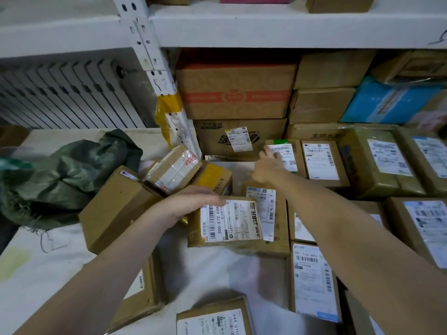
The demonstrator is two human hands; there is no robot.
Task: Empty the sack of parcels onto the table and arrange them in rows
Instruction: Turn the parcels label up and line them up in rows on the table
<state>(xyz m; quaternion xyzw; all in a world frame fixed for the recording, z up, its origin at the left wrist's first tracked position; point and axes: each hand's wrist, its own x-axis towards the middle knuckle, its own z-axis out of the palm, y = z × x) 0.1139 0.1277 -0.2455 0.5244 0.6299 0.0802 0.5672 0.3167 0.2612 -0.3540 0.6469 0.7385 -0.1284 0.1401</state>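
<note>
The green sack point(60, 177) lies crumpled and flat at the table's left. My left hand point(191, 204) grips the left edge of a labelled cardboard parcel point(227, 222) in the middle of the table. My right hand point(268, 165) reaches far forward, its fingers lying on a small labelled parcel point(287, 155) at the back of a row. Beside that parcel stand more boxes point(324, 163) in rows on the right, labels up. A loose heap of boxes point(116, 206) and a taped parcel point(174, 169) sits left of centre.
White metal shelving point(242, 27) stands over the table's back, with large cartons point(237, 93) stacked beneath it. A radiator point(60, 93) is at the far left. White cloth point(205, 269) covers the table, with two more boxes point(212, 320) near me.
</note>
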